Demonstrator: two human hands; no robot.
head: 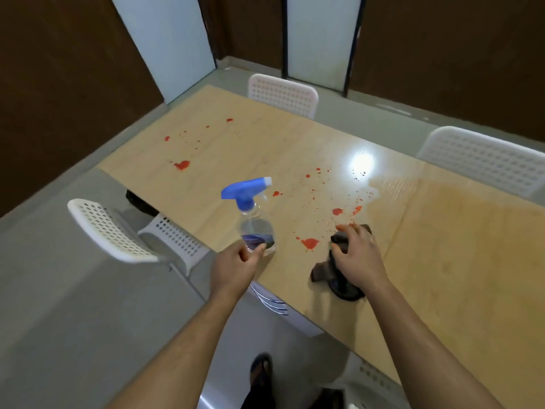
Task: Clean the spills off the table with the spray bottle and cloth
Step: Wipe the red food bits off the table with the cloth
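Observation:
A clear spray bottle (256, 228) with a blue trigger head stands upright near the table's left edge. My left hand (236, 265) is just below its base, fingers loosely curled, thumb tip touching the bottom but not wrapped around it. My right hand (355, 255) presses down on a crumpled dark brown cloth (324, 271), its fingers curled over the cloth. Red spills (309, 242) lie just left of the cloth, with more splatter (337, 211) beyond my fingers and another patch (182, 165) at the far left. The light wooden table (457, 261) looks wet around a bright glare spot.
White perforated chairs stand around the table: one at the left (109, 228), one at the far end (283, 94), one at the right (483, 160). A dark object (138, 199) lies on the floor under the left edge. My sandalled foot (261, 370) shows below.

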